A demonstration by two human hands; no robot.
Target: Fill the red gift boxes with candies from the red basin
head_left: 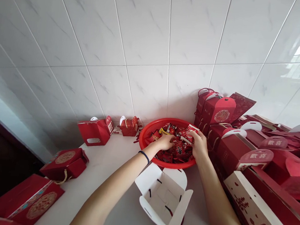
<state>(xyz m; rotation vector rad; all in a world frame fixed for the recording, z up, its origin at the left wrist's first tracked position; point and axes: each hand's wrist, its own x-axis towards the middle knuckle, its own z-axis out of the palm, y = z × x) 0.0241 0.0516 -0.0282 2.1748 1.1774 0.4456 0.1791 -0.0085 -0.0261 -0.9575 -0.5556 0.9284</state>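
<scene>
A red plastic basket [142,145] holds a heap of wrapped sweets [178,150], mostly in red packets. My left hand [166,142] reaches into the heap, its fingers bent down among the wrappers; what they pinch, if anything, is hidden. Over the basket's right side, my right hand [199,144] grips a small red-and-white packet [192,129] between thumb and fingers. Below the basket sits an open gift box [162,197], white inside with its flaps spread and dark cord ends poking through the walls. Its inside shows no sweets.
Red gift boxes [241,148] are piled along the right side. More stand at the left: a red box [95,132], a small box [129,126], a corded box [65,161] and a larger box [26,199]. A tiled wall [144,84] closes the back of the white table [118,179].
</scene>
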